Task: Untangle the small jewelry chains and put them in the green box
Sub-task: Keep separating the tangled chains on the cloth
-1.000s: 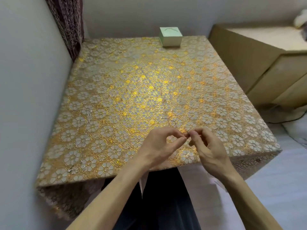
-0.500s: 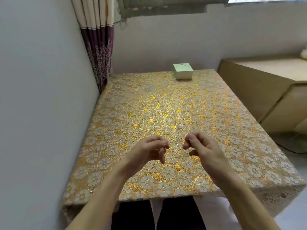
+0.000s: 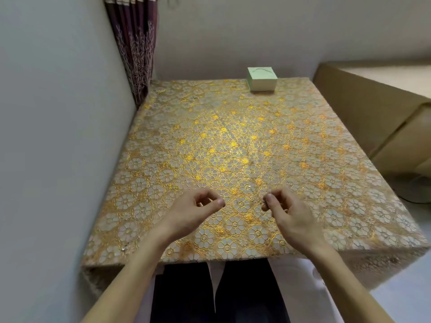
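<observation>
View from the head camera, looking down at a table (image 3: 303, 141) covered with a gold cloth patterned in white flowers. Both hands are raised just above the near part of the cloth, a little apart, with bare forearms reaching in from the bottom edge. The left hand (image 3: 198, 209) has its fingers curled into the palm and its thumb stretched across to meet the tip of the forefinger; nothing is visible between them. The right hand (image 3: 288, 214) is likewise curled, with thumb and forefinger pressed together in a tight pinch. A small bright speck of chain (image 3: 264, 202) shows at that pinch, but the chain is too fine to follow beyond the fingertips, and it cannot be told whether it spans the gap to the other hand. The green box (image 3: 262, 79) stands at the far edge of the table, right of centre and well apart from both hands, with its lid on and a thin curved line drawn on top. A dark patterned curtain (image 3: 137, 50) hangs in the far left corner, where a plain wall (image 3: 58, 136) runs along the table's left side. A beige cabinet (image 3: 377, 108) stands to the right of the table. Dark trousers (image 3: 186, 294) show below the near edge.
</observation>
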Available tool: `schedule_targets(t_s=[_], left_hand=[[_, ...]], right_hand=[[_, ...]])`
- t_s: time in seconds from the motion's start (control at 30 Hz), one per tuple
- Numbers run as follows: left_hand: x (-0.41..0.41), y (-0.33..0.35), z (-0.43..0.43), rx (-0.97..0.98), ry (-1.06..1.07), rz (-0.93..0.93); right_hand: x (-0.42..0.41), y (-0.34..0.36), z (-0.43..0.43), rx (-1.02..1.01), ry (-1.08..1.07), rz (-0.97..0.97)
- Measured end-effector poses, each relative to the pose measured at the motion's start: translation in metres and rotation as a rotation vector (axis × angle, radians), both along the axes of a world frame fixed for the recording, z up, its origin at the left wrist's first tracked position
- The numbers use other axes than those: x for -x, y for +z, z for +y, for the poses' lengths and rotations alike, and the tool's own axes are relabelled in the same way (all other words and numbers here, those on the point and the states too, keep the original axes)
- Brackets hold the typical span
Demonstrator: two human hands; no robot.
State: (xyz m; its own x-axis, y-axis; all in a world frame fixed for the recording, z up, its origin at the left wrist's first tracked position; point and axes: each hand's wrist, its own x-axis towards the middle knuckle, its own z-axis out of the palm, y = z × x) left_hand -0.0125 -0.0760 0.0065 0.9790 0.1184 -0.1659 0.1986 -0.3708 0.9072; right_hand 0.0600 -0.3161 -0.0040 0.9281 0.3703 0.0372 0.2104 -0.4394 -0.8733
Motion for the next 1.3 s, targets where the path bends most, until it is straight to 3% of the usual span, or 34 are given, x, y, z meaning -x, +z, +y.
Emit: schedule_targets(t_s=[0.27,0.5,0.73,1.13,1.3], left_hand=[[0.006,-0.030,-0.022,-0.017,-0.008,0.043],[0.001,-0.032,-0.012,0.092,-0.066,0.019],[0.002,-0.039,0.001,0.101,0.137,-0.025],[0.018,-0.049,-0.009,-0.029,0.140,-0.097],[0.021,-0.051,-0.012,-0.293,0.160,-0.224]], right_hand=[[0.021,-0.049,-0.007,0.335,-0.003,-0.347],[0.026,-0.052,0.031,0.118,0.118,-0.281],[0.020,-0.064,0.040,0.005,0.145,-0.285],[0.022,-0.064,0.038,-0.025,0.135,-0.209],[0.024,-0.064,0.034,-0.040,0.146,-0.218]])
